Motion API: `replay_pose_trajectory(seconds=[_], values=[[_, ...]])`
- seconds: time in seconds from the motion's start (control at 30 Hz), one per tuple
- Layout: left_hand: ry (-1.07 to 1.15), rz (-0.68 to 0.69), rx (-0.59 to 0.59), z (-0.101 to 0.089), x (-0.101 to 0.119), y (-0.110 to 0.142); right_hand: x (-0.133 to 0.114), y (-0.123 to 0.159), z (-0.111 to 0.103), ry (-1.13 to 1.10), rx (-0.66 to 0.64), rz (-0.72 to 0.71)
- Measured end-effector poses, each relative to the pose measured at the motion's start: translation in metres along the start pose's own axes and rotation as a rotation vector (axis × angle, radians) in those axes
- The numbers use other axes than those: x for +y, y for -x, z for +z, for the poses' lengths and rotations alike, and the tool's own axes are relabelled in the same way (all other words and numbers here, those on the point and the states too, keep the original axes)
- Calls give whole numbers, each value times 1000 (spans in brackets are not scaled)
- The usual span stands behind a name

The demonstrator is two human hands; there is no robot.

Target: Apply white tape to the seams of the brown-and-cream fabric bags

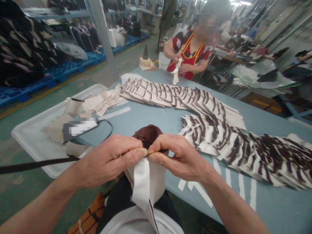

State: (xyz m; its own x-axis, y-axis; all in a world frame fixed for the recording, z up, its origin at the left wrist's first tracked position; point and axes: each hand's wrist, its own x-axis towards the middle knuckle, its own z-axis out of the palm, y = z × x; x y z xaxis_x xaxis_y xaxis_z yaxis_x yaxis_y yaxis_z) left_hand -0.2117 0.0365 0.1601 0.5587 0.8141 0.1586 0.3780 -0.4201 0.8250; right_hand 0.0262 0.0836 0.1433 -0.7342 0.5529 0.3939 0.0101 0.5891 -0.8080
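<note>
My left hand [110, 159] and my right hand [176, 156] meet at the near edge of the blue table [151, 118], thumbs pinched together on the top edge of a white fabric piece [146, 183] that hangs down toward my lap. Just behind my fingers sits a dark brown rounded object [147, 135]. Long overlapping rows of white pieces with dark stripes [219, 130] lie fanned across the table to the right of my right hand.
A white tray [31, 136] with scraps and a dark mask-like piece [80, 126] stands at the left. A black strap [31, 165] crosses below it. Across the table a person in a red top [187, 55] handles a white piece. Dark garment stacks on blue pallets [60, 70] line the left.
</note>
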Motion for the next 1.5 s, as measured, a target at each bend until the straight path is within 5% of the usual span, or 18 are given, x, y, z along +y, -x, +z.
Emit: replay_pose_trajectory(seconds=[0.23, 0.53, 0.7, 1.03, 1.13, 1.3, 1.4, 1.5], values=[[-60, -14, 34, 8, -2, 3, 0, 0, 3, -85, -20, 130], [507, -75, 149, 25, -19, 9, 12, -7, 20, -770, -125, 402], [736, -141, 202, 33, -16, 5, 14, -9, 22, -758, -118, 389], [1039, 168, 273, 38, -7, -17, 9, -21, 39, -634, 38, 393], [988, 132, 297, 34, -16, -20, 19, -26, 41, -573, 113, 378], [571, -176, 582, 3, -46, -11, 56, -47, 31, -116, 411, 360], [407, -210, 863, -32, -69, 4, 77, -51, 19, 34, 594, 527], [224, -236, 1197, -80, -90, 27, 89, -43, 15, -44, 616, 738]])
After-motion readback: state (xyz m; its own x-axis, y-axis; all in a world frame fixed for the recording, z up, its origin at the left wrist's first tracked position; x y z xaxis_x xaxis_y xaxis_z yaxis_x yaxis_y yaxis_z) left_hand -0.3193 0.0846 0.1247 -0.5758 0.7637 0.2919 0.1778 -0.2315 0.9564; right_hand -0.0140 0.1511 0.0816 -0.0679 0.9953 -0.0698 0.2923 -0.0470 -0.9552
